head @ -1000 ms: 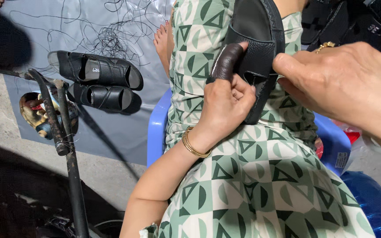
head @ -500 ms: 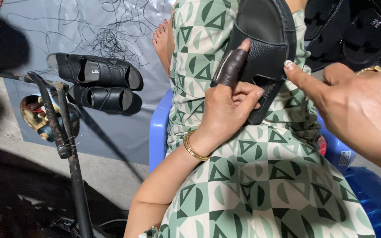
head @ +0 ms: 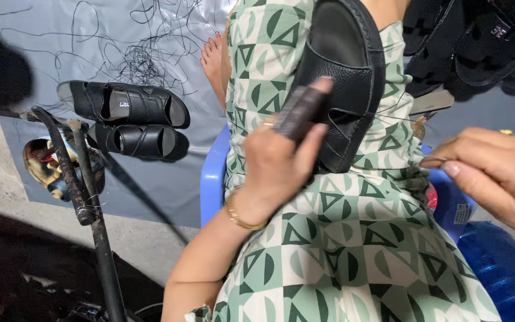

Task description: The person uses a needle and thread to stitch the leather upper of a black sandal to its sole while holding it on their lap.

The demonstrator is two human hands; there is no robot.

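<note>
- Two hands at one black sandal [head: 344, 83], propped on the lap against a green-and-cream patterned dress [head: 353, 238], long axis running steeply up and slightly right, toe end out of frame at top.
- Left hand [head: 278, 164]: just below and left of the sandal's strap, fingers curled and pressed against its near edge; forefinger sheathed in a dark brown finger guard [head: 302, 110] laid across the strap. Nearer of the two hands to the sandal, touching it.
- Right hand [head: 496, 173]: well to the right of the sandal, apart from it, thumb and fingertips pinched shut on something thin, possibly a needle, too small to tell.
- Fine dark thread [head: 397, 119] stretched from the strap's right edge toward the pinched fingertips.
- Sandal: grained black leather strap, smooth matte footbed, stitched rim.
- Gold bangle [head: 239, 217] on the left wrist.
- Blue plastic chair [head: 213, 179] under the lap.
- Beyond, on a grey ground sheet [head: 43, 48] strewn with loose black threads: finished pair of black sandals [head: 129, 119], side by side.
- Left foreground: dark metal stand [head: 84, 191], upright, scuffed.
</note>
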